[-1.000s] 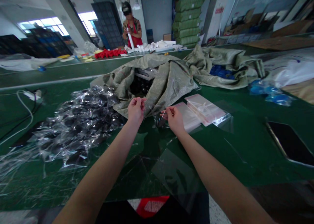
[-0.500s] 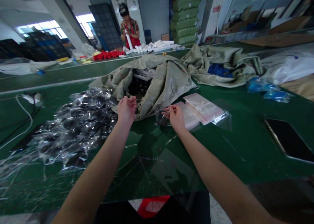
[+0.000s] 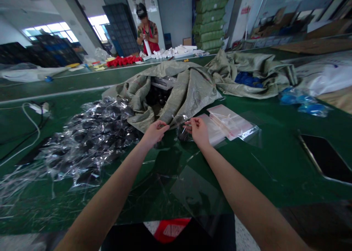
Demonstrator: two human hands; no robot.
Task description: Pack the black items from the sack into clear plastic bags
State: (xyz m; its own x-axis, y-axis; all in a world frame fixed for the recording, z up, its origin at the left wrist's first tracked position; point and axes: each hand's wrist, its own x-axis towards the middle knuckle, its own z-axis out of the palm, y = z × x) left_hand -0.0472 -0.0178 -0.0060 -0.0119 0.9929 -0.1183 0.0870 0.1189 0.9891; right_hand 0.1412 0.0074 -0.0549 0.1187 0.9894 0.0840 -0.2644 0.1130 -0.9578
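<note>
My right hand [image 3: 200,130] pinches the edge of a small clear plastic bag [image 3: 183,133] with a dark, rounded item in it. To its left, my left hand [image 3: 156,133] is closed, thumb and fingers together and pointing toward that bag; whatever they hold is too small to make out. Just behind both hands lies a grey-green woven sack [image 3: 189,93], its mouth showing black round items [image 3: 159,97]. Beside my right hand rests a stack of flat clear bags [image 3: 213,130]. Left of my left hand spreads a heap of bagged black items [image 3: 93,133].
A phone [image 3: 326,156] lies on the green table [image 3: 247,181] at right. Farther back sit a second sack with blue items [image 3: 249,80] and blue bagged pieces [image 3: 313,109]. A cable [image 3: 37,126] runs at left. Another person [image 3: 148,34] stands across, behind red and white pieces.
My left hand has moved right and toward me, from the sack's mouth to near the small bag, its fingers closing together. My right hand stays nearly in place with the bag.
</note>
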